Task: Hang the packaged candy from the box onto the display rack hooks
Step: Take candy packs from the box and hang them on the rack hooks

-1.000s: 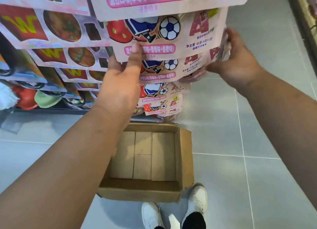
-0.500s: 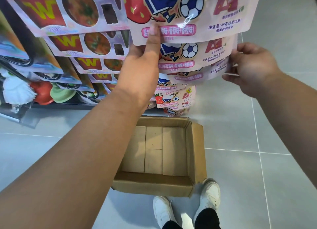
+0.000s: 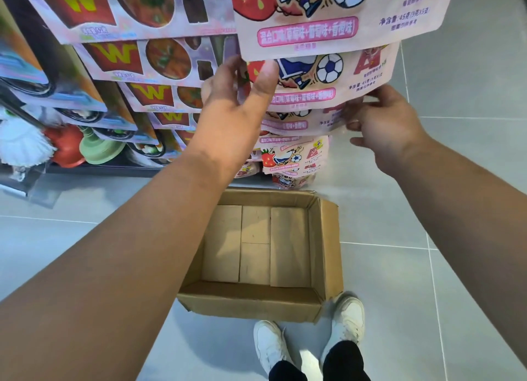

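The left hand (image 3: 236,104) has slid a little lower and now pinches a pink candy pack (image 3: 336,75) near its left edge, thumb in front and fingers behind. The right hand (image 3: 387,124) has dropped to hold the right edge of the lower pack (image 3: 296,122) hanging just under it. The box (image 3: 328,238) on the floor (image 3: 456,266) is still empty, so I think the hanging is nearly done and the hands are only straightening.
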{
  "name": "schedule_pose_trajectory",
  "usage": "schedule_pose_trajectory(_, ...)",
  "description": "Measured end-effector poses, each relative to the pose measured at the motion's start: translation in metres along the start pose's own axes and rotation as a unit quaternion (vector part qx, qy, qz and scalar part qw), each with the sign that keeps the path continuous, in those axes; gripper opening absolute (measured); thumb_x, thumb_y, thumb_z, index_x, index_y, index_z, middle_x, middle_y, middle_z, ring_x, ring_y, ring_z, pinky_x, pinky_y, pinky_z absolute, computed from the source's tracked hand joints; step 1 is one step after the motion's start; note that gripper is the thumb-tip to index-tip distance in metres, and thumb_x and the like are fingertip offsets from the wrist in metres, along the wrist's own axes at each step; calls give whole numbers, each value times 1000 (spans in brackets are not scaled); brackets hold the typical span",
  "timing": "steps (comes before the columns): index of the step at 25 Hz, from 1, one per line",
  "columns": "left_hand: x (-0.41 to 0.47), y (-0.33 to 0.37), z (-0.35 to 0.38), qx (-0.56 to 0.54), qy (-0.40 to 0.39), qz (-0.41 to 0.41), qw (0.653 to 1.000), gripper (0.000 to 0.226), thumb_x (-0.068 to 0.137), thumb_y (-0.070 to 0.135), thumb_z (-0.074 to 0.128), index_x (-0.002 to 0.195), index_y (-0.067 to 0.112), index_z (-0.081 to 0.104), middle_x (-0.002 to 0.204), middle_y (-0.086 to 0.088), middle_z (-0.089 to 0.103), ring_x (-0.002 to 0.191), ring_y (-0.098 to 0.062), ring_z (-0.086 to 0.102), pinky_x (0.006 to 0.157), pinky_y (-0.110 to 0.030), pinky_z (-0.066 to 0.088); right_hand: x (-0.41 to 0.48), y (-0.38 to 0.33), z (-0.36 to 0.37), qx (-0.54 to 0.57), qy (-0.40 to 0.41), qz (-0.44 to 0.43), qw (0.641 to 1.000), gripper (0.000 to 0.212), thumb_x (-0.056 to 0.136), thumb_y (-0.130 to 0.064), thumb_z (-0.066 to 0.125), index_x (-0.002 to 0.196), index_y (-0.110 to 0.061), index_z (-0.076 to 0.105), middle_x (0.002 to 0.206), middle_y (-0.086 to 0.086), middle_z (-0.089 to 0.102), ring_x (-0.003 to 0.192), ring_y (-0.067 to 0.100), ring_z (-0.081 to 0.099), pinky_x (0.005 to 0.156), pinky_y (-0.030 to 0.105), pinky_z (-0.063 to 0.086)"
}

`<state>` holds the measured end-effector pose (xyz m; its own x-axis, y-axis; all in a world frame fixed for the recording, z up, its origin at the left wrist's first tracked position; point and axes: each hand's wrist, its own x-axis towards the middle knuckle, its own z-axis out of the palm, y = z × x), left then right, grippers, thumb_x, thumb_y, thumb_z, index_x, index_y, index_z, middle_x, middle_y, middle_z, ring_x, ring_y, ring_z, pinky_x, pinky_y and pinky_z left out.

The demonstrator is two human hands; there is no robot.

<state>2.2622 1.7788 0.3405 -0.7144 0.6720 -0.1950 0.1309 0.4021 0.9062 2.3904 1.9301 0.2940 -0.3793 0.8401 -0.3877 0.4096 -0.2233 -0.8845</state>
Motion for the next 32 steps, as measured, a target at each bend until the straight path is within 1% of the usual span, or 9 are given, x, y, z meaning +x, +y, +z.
schedule_pose_trajectory(3, 5, -25, 0, -5, 14, -40, 999, 72, 88, 61, 59, 149, 32, 35, 147, 8, 43, 131, -11, 49, 104, -30, 48, -2, 6, -5, 5, 28, -22, 999, 39, 95, -22, 61, 132, -26, 49, 94, -12, 63, 81, 4, 61, 85, 35, 53)
schedule_pose_trajectory(7, 11, -37, 11, 4, -7, -85, 996, 62, 95, 57, 51, 149, 32, 36, 142, 12, 53, 128, -9, 52, 53, 4, 38, -7, 20, 2, -31, -31, -72, 996, 59, 93, -24, 66, 143, -39, 39, 122, -17, 60, 102, -3, 59, 73, 19, 50)
schedule_pose_trajectory(10, 18, -42, 21, 15, -17, -65, 998, 52, 100, 53, 44, 148, 35, 38, 135, 15, 55, 120, -6, 51, 66, -1, 33, -3, 30, 3, -28, -67, -67, 995, 70, 92, -11, 64, 147, -41, 33, 131, -17, 56, 112, 1, 56, 68, 12, 52)
schedule_pose_trajectory(12, 19, -46, 24, 30, -28, -61, 997, 52, 100, 55, 40, 150, 39, 34, 133, 17, 53, 113, -1, 45, 76, -4, 37, 6, 38, 1, -38, -66, -56, 996, 72, 92, -12, 65, 149, -39, 31, 137, -13, 54, 121, 7, 54, 88, 23, 52)
schedule_pose_trajectory(16, 19, -74, 24, 43, -7, -16, 999, 59, 99, 55, 42, 152, 29, 31, 150, 7, 44, 134, -10, 43, 111, -24, 37, 24, 50, 2, -87, -91, -21, 992, 73, 89, -9, 65, 150, -32, 32, 149, -8, 44, 130, 14, 47, 95, 30, 40)
schedule_pose_trajectory(19, 21, -83, 27, 37, 4, -67, 997, 53, 103, 39, 45, 151, 21, 31, 149, 2, 47, 119, -9, 54, 75, 0, 44, 30, 53, 7, -84, -94, -19, 992, 64, 88, -5, 63, 144, -29, 42, 139, -15, 53, 122, 15, 53, 88, 29, 44)
schedule_pose_trajectory(21, 29, -86, 28, 11, 13, -70, 997, 43, 104, 31, 46, 146, 19, 43, 131, 6, 60, 95, 1, 59, 54, -1, 42, 31, 55, 9, -80, -83, -17, 993, 60, 89, -4, 62, 141, -28, 44, 134, -15, 55, 115, 15, 56, 77, 22, 45)
schedule_pose_trajectory(27, 39, -92, 33, 23, 63, -58, 996, 38, 104, 38, 46, 140, 29, 53, 125, 14, 66, 110, -8, 63, 82, -14, 50, 28, 74, 13, -105, -70, -44, 991, 61, 85, 5, 54, 137, -26, 46, 122, -14, 59, 98, 4, 60, 74, 19, 49)
schedule_pose_trajectory(32, 33, -99, 32, 22, 64, -79, 995, 43, 101, 43, 51, 139, 24, 48, 130, 8, 60, 101, -1, 59, 57, 2, 42, 42, 89, 10, -102, -84, -25, 991, 69, 87, 2, 56, 147, -26, 37, 124, -12, 58, 101, 7, 61, 80, 28, 52)
